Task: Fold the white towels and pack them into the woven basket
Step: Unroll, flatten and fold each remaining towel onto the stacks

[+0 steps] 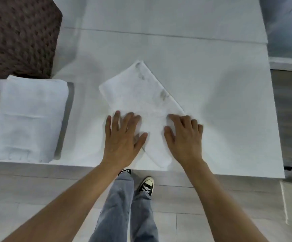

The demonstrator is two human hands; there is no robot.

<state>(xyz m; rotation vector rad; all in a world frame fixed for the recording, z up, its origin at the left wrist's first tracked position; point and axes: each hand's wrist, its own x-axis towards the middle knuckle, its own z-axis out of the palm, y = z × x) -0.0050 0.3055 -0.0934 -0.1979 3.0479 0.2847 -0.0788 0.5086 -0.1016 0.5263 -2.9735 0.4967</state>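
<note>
Table (220,105) right of the hands lies bare; woven basket (19,35) and towel stack (28,119) crowd the left.

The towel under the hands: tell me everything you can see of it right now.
The towel is white terry-looking cloth, folded into a long flat strip lying diagonally on the white table, one end pointing away, the other near the front edge. Grey smudges mark its right edge. The left hand presses flat on its near left part; the right hand rests on its right side with fingers curled. It lies apart from the basket.
</note>
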